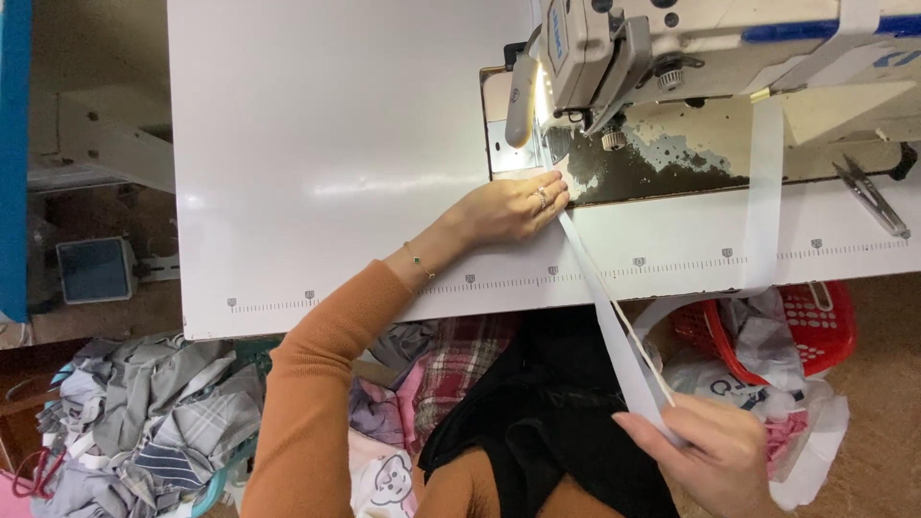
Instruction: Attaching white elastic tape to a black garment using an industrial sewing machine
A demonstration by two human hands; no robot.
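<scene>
Left hand [513,208]: laid flat on the white table [326,144], fingers [549,192] extended and close together, pressing the upper end of a white fabric strip [614,331] against the table just in front of the sewing machine [691,43]. Ring on one finger, thin bracelet [417,261] at the wrist, orange sleeve [317,384] along the arm.

Right hand [715,456]: below the table edge, at lower right, closed on the lower end of the white fabric strip, with the strip pinched between thumb and fingers.

White fabric strip: stretched taut in a straight diagonal line from beneath the left fingers, over the front table edge, down to the right hand. Upper end just beside the needle area; exact position under the presser foot not discernible.

Second white band [766,192]: hanging from the machine arm, running down across the table and over its front edge, apart from both hands.

Thread snips [871,197]: lying on the table at far right, well apart from both hands.

Ruler scale [518,280]: printed along the front edge of the table.

Red basket [825,326]: below the table at right, holding cloth and plastic bags.

Grey fabric pile [153,412]: on the floor at lower left, well apart from the hands.

Black cloth [547,412]: across the lap, between the two arms.
</scene>
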